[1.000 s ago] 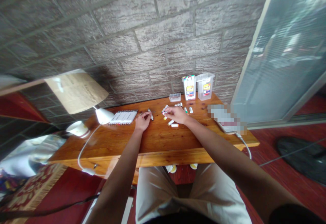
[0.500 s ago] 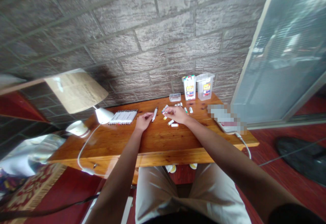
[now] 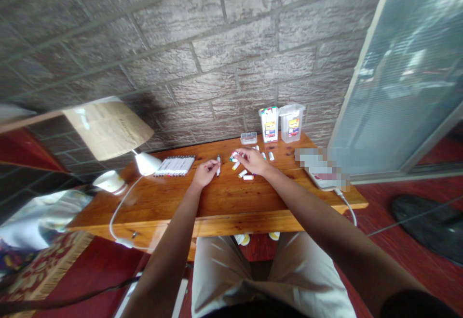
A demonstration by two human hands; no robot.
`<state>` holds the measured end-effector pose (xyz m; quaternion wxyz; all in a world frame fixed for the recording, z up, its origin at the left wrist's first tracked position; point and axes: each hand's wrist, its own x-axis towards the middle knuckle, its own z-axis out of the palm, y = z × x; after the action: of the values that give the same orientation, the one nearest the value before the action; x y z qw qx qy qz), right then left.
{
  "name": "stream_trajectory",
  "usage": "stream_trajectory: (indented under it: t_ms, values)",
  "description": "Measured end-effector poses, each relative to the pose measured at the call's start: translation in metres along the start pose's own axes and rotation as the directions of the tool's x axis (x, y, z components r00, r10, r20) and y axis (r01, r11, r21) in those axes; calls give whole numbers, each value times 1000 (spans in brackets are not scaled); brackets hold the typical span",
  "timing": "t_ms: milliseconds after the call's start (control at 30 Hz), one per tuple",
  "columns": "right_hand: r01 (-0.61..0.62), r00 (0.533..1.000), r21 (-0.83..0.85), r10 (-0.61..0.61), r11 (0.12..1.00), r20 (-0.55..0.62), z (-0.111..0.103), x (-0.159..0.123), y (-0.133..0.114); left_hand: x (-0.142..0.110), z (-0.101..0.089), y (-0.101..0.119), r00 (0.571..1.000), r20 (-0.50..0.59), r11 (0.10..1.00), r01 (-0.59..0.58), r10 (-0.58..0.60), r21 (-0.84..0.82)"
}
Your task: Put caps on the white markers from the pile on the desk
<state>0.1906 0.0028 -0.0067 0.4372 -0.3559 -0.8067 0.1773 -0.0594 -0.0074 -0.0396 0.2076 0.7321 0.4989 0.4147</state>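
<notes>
My left hand (image 3: 205,172) is closed, its fingertips pinching a white marker (image 3: 218,169) that points away from me over the table. My right hand (image 3: 253,161) is closed too, thumb and forefinger together over a small white marker cap (image 3: 235,154) with a coloured end. The fingers partly cover that cap. Close by lie several loose caps, among them a yellow-tipped cap (image 3: 236,165), a white cap (image 3: 242,174) and another white cap (image 3: 248,177). A row of white markers (image 3: 175,165) lies side by side to the left of my left hand.
At the back stand a clear box full of markers (image 3: 269,125), an open clear box (image 3: 291,124) and a low clear lid (image 3: 249,138). A lamp (image 3: 147,164) and a paper cup (image 3: 110,183) are left; a blurred-out device (image 3: 320,168) is right on the wooden table (image 3: 231,205).
The marker in my left hand has turned from a slant to nearly straight ahead. My right fingers have shifted slightly around the caps.
</notes>
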Motion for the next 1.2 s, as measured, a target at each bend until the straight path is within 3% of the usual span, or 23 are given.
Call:
stream_trajectory:
  t_ms: [133, 300, 567, 1000, 1100, 1200]
  values:
    - [32, 999, -34, -32, 999, 0, 0, 0, 1, 0, 0, 2, 1000, -7, 1000, -8, 9, 17]
    - [-17, 1000, 80, 17, 997, 7, 2, -2, 2, 1, 0, 2, 1000, -18, 1000, -1, 2, 21]
    - [-95, 991, 216, 71, 972, 116, 10, -2, 10, 1, 1, -5, 1000, -6, 1000, 21, -21, 15]
    - [-26, 981, 111, 4, 994, 196, 6, -5, 6, 0, -1, 5, 1000, -9, 1000, 14, -14, 26]
    - [1, 988, 99, -17, 995, 155, 2, -4, 0, 0, -1, 4, 1000, -8, 1000, 9, -8, 16]
    - [-17, 1000, 54, 15, 998, 27, -6, -3, -3, 0, -1, 2, 1000, -10, 1000, 10, -10, 10]
